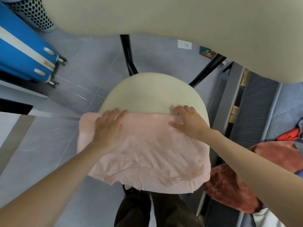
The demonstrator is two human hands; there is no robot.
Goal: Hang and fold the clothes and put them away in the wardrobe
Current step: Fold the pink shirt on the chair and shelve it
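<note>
A pale pink garment lies spread over the near half of a round cream chair seat, its hem hanging off the front edge. My left hand presses flat on the garment's far left part with straight fingers. My right hand rests on the garment's far right edge, fingers spread and reaching onto the bare seat.
A blue suitcase and a perforated bin stand at the left. A cream table top overhangs the back. On the bed at the right lie rust-red and orange clothes.
</note>
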